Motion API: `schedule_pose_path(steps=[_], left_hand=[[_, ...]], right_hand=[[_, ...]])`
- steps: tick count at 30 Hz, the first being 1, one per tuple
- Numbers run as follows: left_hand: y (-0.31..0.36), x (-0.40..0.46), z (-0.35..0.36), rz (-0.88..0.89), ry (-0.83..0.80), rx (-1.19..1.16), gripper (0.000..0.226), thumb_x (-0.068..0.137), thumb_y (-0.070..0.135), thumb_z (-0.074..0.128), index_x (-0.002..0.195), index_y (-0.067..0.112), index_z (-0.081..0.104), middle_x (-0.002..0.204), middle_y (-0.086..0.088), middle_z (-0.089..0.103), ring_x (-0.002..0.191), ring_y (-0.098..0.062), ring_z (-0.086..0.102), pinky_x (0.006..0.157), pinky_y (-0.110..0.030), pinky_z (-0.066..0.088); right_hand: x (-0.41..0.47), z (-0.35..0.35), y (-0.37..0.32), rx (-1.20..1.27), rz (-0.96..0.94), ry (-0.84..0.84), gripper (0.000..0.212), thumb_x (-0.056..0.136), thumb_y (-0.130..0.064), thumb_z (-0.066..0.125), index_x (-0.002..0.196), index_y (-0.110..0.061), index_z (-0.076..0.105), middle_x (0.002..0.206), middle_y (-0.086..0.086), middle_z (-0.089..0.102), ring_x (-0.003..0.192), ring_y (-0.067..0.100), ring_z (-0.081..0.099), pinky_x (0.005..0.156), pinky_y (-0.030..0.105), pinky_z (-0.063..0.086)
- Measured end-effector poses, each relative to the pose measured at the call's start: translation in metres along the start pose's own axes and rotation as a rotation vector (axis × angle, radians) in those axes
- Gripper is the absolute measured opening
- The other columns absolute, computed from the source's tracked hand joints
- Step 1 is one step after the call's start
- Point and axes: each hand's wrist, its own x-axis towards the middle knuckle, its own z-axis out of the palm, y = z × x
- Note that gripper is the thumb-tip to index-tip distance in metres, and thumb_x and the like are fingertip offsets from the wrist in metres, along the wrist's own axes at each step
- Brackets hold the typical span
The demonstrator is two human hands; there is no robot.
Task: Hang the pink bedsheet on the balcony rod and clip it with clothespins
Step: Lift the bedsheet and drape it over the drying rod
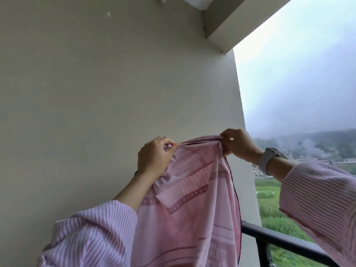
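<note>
The pink bedsheet [192, 199], patterned with darker bands, hangs down in front of me, held up by its top edge. My left hand [154, 158] pinches that edge at the left, and my right hand [238, 144], with a pale watch on the wrist, grips it at the right. The stretch of edge between the hands is pulled fairly taut. A dark balcony rod [279, 240] runs at lower right, below and behind the sheet; the sheet is not over it. No clothespins are visible.
A plain cream wall [106, 93] fills the left and centre, close behind the sheet. A ceiling beam [231, 29] crosses the upper right. Beyond the railing lie open sky, green fields and distant buildings.
</note>
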Motion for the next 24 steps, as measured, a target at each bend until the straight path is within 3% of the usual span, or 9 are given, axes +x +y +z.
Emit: schedule_pose_path(steps=[2,6,12,16,19,21,24], left_hand=[[0.026,-0.007,0.006,0.02,-0.047,-0.032,0.019,0.079,0.042,0.065,0.07,0.025,0.065,0.067,0.017,0.054,0.06,0.0,0.047,0.05,-0.011,0.029],[0.076,-0.018,0.004,0.036,-0.077,-0.059,0.019,0.078,0.041,0.066,0.07,0.024,0.066,0.065,0.017,0.055,0.06,-0.001,0.048,0.05,-0.007,0.029],[0.146,-0.039,-0.033,-0.033,-0.1,-0.129,0.018,0.079,0.042,0.065,0.069,0.027,0.064,0.054,0.016,0.056,0.063,-0.011,0.057,0.055,-0.021,0.039],[0.191,-0.069,-0.061,-0.043,-0.139,-0.177,0.02,0.079,0.042,0.064,0.066,0.027,0.061,0.044,0.017,0.052,0.053,-0.008,0.056,0.056,-0.023,0.044],[0.223,-0.094,-0.077,-0.056,-0.205,-0.214,0.02,0.08,0.043,0.064,0.068,0.026,0.062,0.04,0.019,0.048,0.044,-0.002,0.052,0.057,-0.025,0.049],[0.247,-0.107,-0.085,-0.059,-0.231,-0.24,0.022,0.081,0.043,0.063,0.072,0.024,0.064,0.044,0.018,0.049,0.042,-0.001,0.05,0.057,-0.026,0.051],[0.288,-0.114,-0.096,-0.047,-0.23,-0.262,0.022,0.081,0.043,0.063,0.074,0.022,0.065,0.047,0.018,0.049,0.044,-0.002,0.05,0.055,-0.023,0.047]], right_hand=[[-0.008,-0.022,0.01,0.012,0.021,0.005,0.018,0.088,0.003,0.047,0.081,-0.007,0.06,0.063,0.005,0.061,0.046,0.008,0.064,0.041,0.013,0.047],[-0.028,-0.067,0.015,0.018,0.042,-0.003,0.02,0.089,0.005,0.044,0.08,-0.008,0.057,0.062,0.006,0.061,0.048,0.009,0.065,0.041,0.014,0.049],[-0.066,-0.127,-0.02,-0.063,0.018,-0.014,0.019,0.09,0.004,0.04,0.085,-0.006,0.055,0.071,0.013,0.062,0.046,0.017,0.063,0.046,0.018,0.054],[-0.105,-0.162,-0.043,-0.108,0.023,-0.009,0.025,0.088,0.009,0.035,0.087,-0.007,0.054,0.079,0.015,0.06,0.053,0.021,0.062,0.049,0.018,0.054],[-0.138,-0.193,-0.056,-0.167,0.044,0.006,0.024,0.087,0.009,0.037,0.089,-0.004,0.057,0.082,0.012,0.058,0.053,0.017,0.059,0.044,0.006,0.046],[-0.159,-0.217,-0.063,-0.23,0.045,0.015,0.022,0.086,0.008,0.04,0.093,0.001,0.059,0.081,0.009,0.056,0.053,0.005,0.051,0.04,-0.002,0.035],[-0.187,-0.259,-0.073,-0.275,0.054,0.017,0.019,0.086,0.007,0.042,0.093,0.004,0.06,0.079,0.007,0.055,0.054,-0.001,0.046,0.037,-0.003,0.029]])
